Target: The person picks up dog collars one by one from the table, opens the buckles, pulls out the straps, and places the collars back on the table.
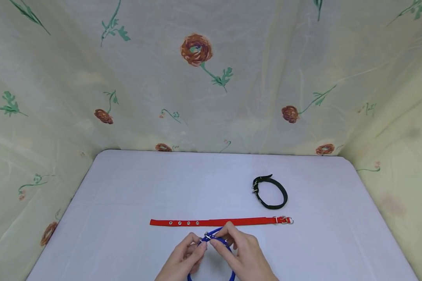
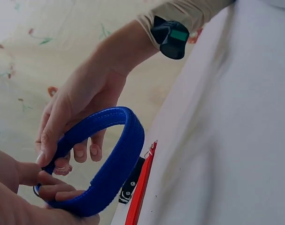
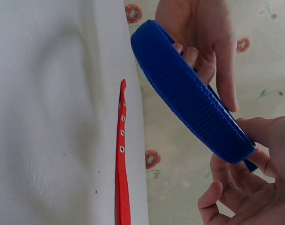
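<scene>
A blue collar (image 2: 116,171), bent into a loop, is between my two hands above the front of the table. My left hand (image 1: 183,256) pinches it beside its metal buckle (image 1: 207,236) with thumb and fingers. From the other side my right hand (image 1: 245,251) pinches the strap near the same buckle, thumb and index finger close to the metal. In the right wrist view the wide outer face of the blue band (image 3: 189,98) shows, while the buckle is hidden. How far the strap runs through the buckle I cannot tell.
A red collar (image 1: 237,222) lies stretched out just beyond my hands, eyelets at the left, buckle and ring at the right. Farther back to the right lies a black collar (image 1: 283,191), buckled into a loop. Floral curtains surround the white table (image 1: 126,187).
</scene>
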